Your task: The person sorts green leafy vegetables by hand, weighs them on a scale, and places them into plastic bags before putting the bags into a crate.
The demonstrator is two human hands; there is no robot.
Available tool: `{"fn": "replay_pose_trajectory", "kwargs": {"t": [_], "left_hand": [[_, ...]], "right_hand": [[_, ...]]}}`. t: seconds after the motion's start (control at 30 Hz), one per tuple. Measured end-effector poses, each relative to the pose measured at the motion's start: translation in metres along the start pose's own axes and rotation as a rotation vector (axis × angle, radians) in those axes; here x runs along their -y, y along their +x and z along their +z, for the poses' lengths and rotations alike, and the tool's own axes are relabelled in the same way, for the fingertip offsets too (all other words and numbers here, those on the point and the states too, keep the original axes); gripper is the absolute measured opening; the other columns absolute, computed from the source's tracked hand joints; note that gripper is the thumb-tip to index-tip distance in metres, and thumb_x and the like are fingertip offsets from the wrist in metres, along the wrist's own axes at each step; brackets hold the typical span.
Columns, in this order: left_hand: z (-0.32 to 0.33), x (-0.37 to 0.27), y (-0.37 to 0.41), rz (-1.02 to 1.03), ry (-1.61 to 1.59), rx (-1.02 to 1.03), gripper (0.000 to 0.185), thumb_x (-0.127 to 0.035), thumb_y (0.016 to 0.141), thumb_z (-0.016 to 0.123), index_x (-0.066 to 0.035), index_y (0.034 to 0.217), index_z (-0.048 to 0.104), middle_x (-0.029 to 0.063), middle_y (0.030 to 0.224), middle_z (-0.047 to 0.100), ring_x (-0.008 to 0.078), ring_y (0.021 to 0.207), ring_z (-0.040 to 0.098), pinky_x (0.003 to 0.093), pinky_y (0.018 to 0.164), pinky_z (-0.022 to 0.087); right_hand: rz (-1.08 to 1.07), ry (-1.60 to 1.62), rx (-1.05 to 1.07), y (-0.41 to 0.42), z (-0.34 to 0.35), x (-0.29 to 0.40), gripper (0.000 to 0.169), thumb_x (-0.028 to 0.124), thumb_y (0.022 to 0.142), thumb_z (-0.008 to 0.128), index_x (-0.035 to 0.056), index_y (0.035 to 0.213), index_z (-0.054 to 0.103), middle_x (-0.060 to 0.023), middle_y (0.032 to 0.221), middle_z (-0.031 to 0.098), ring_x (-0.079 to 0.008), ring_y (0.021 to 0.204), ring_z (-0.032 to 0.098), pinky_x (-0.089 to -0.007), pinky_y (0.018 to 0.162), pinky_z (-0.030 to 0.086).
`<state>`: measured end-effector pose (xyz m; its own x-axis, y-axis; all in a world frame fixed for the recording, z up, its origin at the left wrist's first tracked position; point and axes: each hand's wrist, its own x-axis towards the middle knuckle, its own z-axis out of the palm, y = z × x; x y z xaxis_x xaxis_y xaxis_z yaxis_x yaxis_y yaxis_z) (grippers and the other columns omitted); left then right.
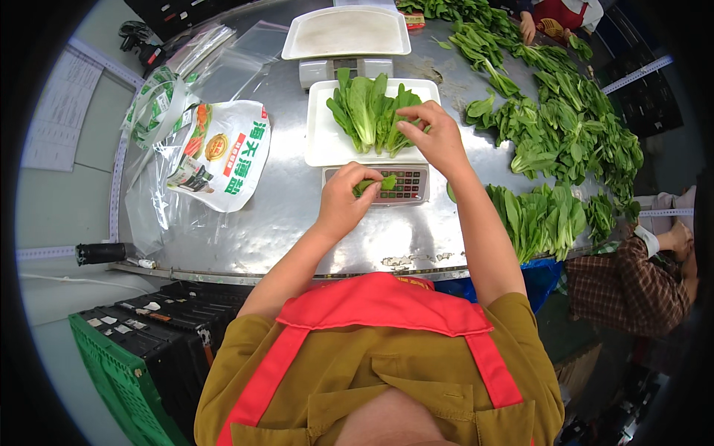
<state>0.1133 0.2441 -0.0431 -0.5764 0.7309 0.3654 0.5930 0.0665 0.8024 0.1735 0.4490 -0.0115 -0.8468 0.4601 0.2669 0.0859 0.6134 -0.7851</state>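
Observation:
Leafy green vegetables (365, 114) lie on the white tray (318, 148) of a digital scale (427, 187). My left hand (347, 195) is in front of that tray, over the scale's keypad, with a small green leaf (386, 182) pinched between thumb and fingers. Above the right side of the tray is my right hand (432, 134), its fingers spread and curved by the leaf tips; nothing shows between them. A second scale with an empty white pan (346, 33) stands behind the first.
A printed plastic bag (234, 156) and clear plastic bags (228, 69) lie at left. Loose greens (563, 128) cover the table's right side, with a row of greens (538, 220) near its front edge. Co-workers are at far right (630, 284) and top right (558, 19). Black crates (162, 329) stand lower left.

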Motion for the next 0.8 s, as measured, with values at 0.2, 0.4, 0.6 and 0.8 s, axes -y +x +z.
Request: {"fn": "replay_pose_trajectory", "kwargs": {"t": [0.2, 0.4, 0.6, 0.8], "left_hand": [[0.008, -0.014, 0.007, -0.135, -0.255, 0.122, 0.013, -0.003, 0.080, 0.067, -0.002, 0.093, 0.065, 0.0073, 0.090, 0.064, 0.0158, 0.087, 0.063, 0.0276, 0.078, 0.048], [0.017, -0.016, -0.014, -0.310, -0.605, 0.253, 0.045, -0.003, 0.082, 0.067, -0.002, 0.125, 0.053, 0.0094, 0.109, 0.062, 0.0153, 0.098, 0.060, 0.0278, 0.085, 0.049], [0.037, -0.013, -0.020, -0.375, -0.570, 0.543, 0.030, -0.004, 0.088, 0.065, -0.001, 0.117, 0.058, 0.0059, 0.100, 0.066, 0.0124, 0.094, 0.061, 0.0257, 0.084, 0.048], [0.060, -0.027, -0.026, -0.298, -0.587, 0.622, 0.024, -0.005, 0.089, 0.063, 0.000, 0.112, 0.060, 0.0068, 0.098, 0.066, 0.0122, 0.093, 0.062, 0.0252, 0.083, 0.048]], "right_hand": [[0.140, 0.225, 0.198, -0.079, -0.003, 0.012, 0.020, 0.016, 0.077, 0.074, 0.0052, 0.094, 0.070, -0.0061, 0.078, 0.064, -0.0148, 0.066, 0.059, -0.0277, 0.063, 0.048], [0.308, 0.402, 0.097, -0.153, -0.016, 0.005, 0.011, 0.010, 0.085, 0.066, 0.0015, 0.092, 0.065, -0.0027, 0.074, 0.064, -0.0082, 0.067, 0.058, -0.0250, 0.061, 0.046], [0.433, 0.358, -0.792, -0.252, -0.104, -0.003, 0.014, 0.007, 0.088, 0.061, 0.0030, 0.102, 0.062, -0.0022, 0.077, 0.062, -0.0084, 0.064, 0.058, -0.0217, 0.056, 0.047], [0.386, 0.183, -1.519, -0.360, -0.155, -0.063, 0.017, 0.008, 0.091, 0.059, 0.0015, 0.106, 0.057, -0.0075, 0.081, 0.063, -0.0099, 0.061, 0.059, -0.0204, 0.051, 0.045]]}}
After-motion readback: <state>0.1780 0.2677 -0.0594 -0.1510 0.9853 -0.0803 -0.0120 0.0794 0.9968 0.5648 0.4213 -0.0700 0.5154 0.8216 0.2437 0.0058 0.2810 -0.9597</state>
